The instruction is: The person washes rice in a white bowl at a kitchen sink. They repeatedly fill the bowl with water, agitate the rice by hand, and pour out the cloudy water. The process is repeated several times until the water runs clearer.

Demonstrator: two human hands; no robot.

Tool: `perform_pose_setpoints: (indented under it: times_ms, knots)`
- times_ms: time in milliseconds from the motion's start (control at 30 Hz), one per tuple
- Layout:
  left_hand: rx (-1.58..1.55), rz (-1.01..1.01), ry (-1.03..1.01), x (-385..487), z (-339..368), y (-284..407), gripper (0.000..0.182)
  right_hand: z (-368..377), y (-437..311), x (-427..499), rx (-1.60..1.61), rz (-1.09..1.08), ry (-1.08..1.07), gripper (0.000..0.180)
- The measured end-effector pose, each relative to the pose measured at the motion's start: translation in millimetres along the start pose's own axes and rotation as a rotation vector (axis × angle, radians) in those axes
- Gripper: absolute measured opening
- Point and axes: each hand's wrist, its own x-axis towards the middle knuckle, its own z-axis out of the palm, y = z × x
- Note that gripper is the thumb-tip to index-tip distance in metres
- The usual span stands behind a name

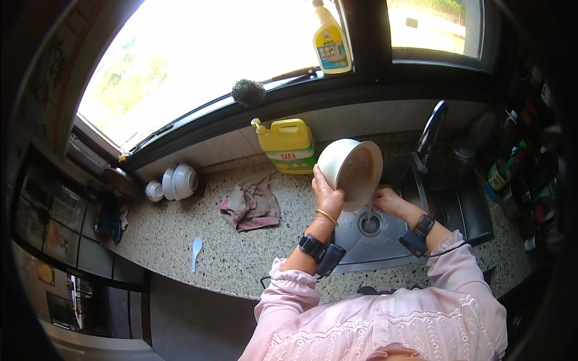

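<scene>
My left hand (328,194) grips the outer wall of a large white bowl (336,158), tilted on its side over the left basin of a stainless steel sink (350,241). Water runs from the bowl's lower edge towards the drain (371,223). Close to the rim at the lower right is my right hand (388,201), its fingers curled; whether it touches or holds the bowl cannot be told. A gold bangle and a dark strapped device are on the left wrist, and a similar device is on the right one.
A crumpled cloth (253,205) and a spoon (196,255) lie on the speckled counter, with small bowls (179,182) farther left. Behind stand a yellow pump jug (289,149) and the faucet (431,131). The window sill holds a metal scourer (248,93) and a spray bottle (332,45).
</scene>
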Motion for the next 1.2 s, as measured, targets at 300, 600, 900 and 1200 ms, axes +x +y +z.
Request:
perform_pose_setpoints:
  times_ms: [300, 600, 900, 1200]
  knots:
    - [0.030, 0.099, 0.039, 0, 2, 7, 0.086, 1, 5, 4, -0.001, -0.014, 0.069, 0.018]
    - [0.007, 0.087, 0.044, 0, 2, 10, 0.083, -5, -1, -4, 0.048, 0.024, 0.049, 0.016]
    - [0.027, 0.093, 0.009, -3, 0, 22, 0.084, -4, -6, -8, 0.093, 0.016, 0.049, 0.018]
    - [0.103, 0.161, -0.007, -6, -1, 29, 0.083, -5, -5, -8, 0.171, 0.024, 0.042, 0.019]
